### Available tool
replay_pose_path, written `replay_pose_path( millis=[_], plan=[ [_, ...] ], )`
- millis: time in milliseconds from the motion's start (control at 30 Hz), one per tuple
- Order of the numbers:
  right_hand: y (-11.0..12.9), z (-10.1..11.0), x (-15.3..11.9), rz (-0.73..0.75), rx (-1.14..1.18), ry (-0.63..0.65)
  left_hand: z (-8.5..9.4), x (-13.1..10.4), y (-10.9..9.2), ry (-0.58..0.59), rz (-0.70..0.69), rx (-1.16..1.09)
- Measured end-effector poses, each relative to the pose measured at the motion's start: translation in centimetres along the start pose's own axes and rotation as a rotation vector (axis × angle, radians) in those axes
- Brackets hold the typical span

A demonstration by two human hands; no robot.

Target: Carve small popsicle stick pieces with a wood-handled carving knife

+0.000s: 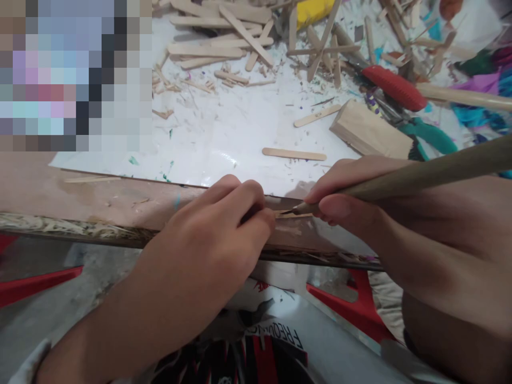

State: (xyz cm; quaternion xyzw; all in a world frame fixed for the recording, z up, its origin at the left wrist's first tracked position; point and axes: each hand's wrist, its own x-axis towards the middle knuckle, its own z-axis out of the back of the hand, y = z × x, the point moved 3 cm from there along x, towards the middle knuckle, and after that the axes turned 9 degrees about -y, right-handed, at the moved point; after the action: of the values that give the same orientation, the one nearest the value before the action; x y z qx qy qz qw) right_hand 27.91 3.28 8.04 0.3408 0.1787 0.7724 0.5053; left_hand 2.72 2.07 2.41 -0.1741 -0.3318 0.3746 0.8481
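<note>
At the near edge of the table, my left hand is closed, its thumb and forefinger pinching one end of a thin wooden stick. Most of that end is hidden by the fingers. My right hand grips a long wooden-handled carving tool between thumb and fingers, much like a pen. Its dark pointed tip rests on or just over the stick, close to my left fingertips; I cannot tell whether it touches. The right fingertips sit at the stick's other end.
Beyond my hands, a loose craft stick lies on a white sheet. A wooden block, red-handled tool and green-handled pliers are at right. Piled craft sticks lie behind. Shavings line the table edge.
</note>
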Motion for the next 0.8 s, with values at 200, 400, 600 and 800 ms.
replay_pose_path(
  millis=[200, 400, 600, 800],
  plan=[
    [-0.1, -0.07, 0.02, 0.002, -0.025, -0.013, -0.09, -0.09, 0.0, 0.002, 0.009, 0.008],
    [0.05, -0.13, 0.1, 0.029, -0.022, 0.0, 0.1, 0.01, -0.15, -0.002, -0.007, 0.004],
    [0.26, -0.31, 0.1, 0.036, -0.055, 0.013, 0.06, 0.0, -0.2, 0.002, -0.004, -0.012],
    [0.82, -0.26, 0.0, -0.012, -0.141, -0.041, -0.3, -0.28, 0.08, 0.019, 0.032, -0.018]
  ],
)
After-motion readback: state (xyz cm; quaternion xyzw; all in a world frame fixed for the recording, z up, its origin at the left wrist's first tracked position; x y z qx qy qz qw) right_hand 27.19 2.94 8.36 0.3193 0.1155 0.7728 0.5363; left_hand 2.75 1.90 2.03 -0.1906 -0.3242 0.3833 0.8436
